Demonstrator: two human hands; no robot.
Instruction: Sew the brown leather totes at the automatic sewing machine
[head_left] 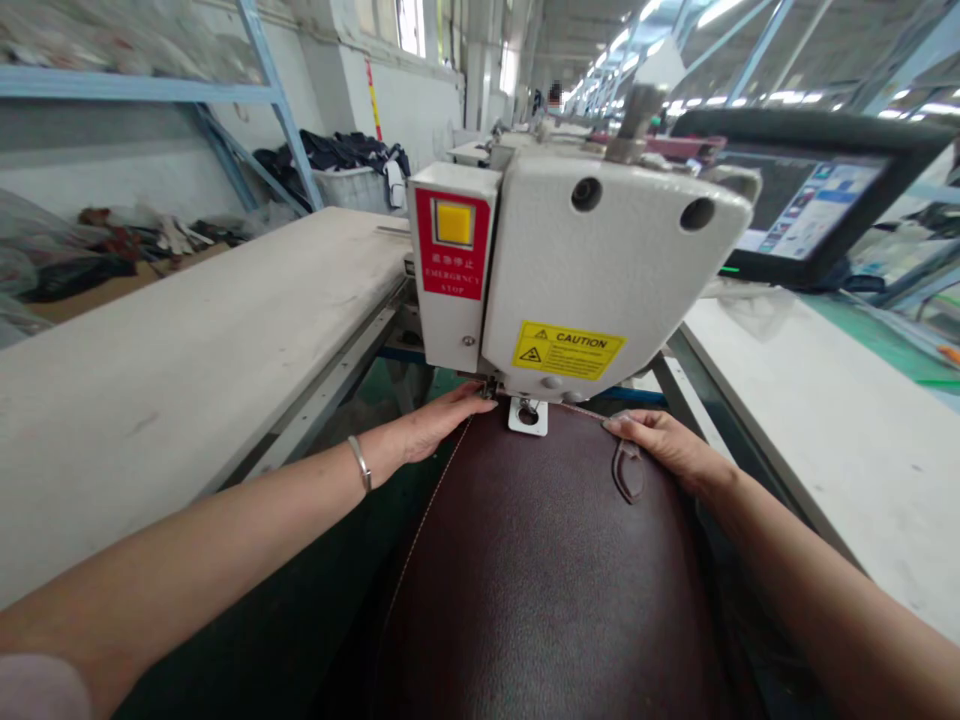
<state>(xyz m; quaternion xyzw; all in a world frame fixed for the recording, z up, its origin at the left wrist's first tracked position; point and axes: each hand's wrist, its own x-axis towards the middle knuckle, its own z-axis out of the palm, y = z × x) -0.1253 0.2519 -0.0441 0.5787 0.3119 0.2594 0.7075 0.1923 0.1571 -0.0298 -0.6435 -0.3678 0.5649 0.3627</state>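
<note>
A dark brown leather piece (555,560) with pale edge stitching hangs from under the head of a white sewing machine (607,240) toward me. My left hand (450,415) pinches its upper left corner, close beside the machine's metal presser plate (528,416), which rests on the leather's top edge. At the upper right edge, my right hand (660,440) grips the leather between thumb and fingers. Just below that hand lies a small leather loop tab (628,472). The fingertips of both hands are partly hidden at the edge.
A red emergency stop panel (450,245) with a yellow button faces me on the machine. White worktops flank it, one left (187,330) and one right (810,400). A monitor (817,200) stands at right. Blue shelving (150,85) and a bin of dark cloth (352,185) are behind.
</note>
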